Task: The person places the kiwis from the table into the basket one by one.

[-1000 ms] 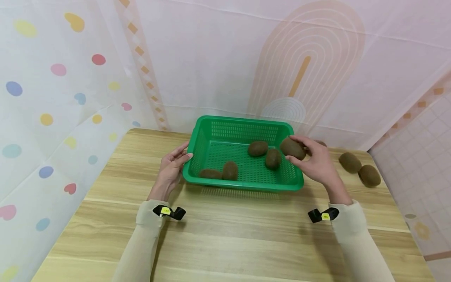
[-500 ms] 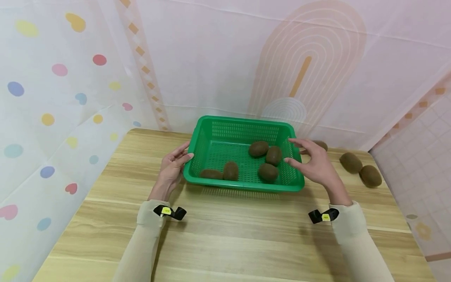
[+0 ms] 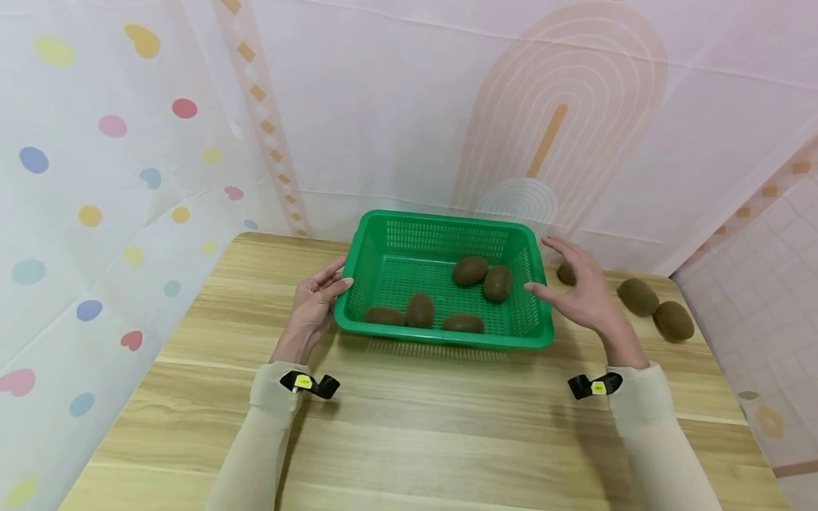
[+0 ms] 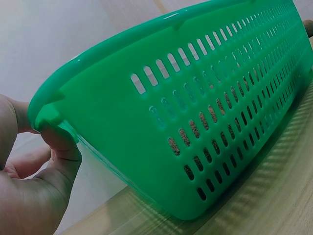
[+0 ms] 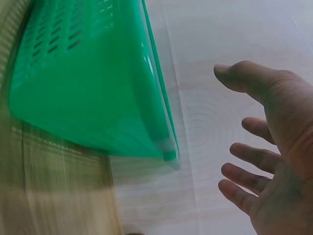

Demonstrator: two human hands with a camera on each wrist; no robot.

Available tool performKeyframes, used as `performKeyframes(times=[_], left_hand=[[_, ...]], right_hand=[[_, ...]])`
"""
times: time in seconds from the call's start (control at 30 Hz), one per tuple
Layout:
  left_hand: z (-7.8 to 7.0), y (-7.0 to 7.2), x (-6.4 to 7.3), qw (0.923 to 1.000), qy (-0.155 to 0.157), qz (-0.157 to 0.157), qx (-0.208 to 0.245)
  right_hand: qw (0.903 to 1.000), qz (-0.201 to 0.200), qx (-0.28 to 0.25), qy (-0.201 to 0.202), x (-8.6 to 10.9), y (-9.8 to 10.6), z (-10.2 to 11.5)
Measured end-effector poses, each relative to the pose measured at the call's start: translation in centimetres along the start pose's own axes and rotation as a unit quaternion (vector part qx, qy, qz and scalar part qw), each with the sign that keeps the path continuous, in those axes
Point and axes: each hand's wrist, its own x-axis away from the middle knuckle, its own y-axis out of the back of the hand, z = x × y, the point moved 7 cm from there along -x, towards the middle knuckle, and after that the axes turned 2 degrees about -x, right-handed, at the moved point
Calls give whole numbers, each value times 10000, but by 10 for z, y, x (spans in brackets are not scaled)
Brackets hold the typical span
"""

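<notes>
A green plastic basket (image 3: 447, 338) stands on the wooden table with several kiwis inside. One kiwi (image 3: 463, 323) lies along its near wall, and another kiwi (image 3: 498, 283) rests toward the right. At the left end my left hand (image 3: 312, 304) grips the basket rim; in the left wrist view the thumb (image 4: 61, 144) bends over the edge. My right hand (image 3: 583, 292) is raised by the basket's right end, its fingers spread and holding nothing. Behind it a kiwi (image 3: 566, 274) on the table is partly hidden. The right wrist view has the fingers (image 5: 254, 156) apart from the basket.
Two more kiwis, a left kiwi (image 3: 637, 297) and a right kiwi (image 3: 674, 321), lie side by side near the table's right edge. A patterned cloth (image 3: 383, 106) hangs directly behind the basket. The wooden table (image 3: 409, 433) extends in front of it.
My right hand has let a kiwi drop into the basket, where it rolled to the near wall. The hand has then moved right, out past the rim. My left hand has stayed put.
</notes>
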Motion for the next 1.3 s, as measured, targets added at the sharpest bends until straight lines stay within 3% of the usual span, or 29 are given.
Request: performKeyframes(times=[0.5, 1.3], left_hand=[[0, -1, 1, 9999, -51, 88, 108], [0, 1, 1, 10000, 27, -25, -39]], right_hand=[[9951, -98, 122, -972, 1, 22, -32], [9767, -184, 75, -2138, -3, 24, -100]])
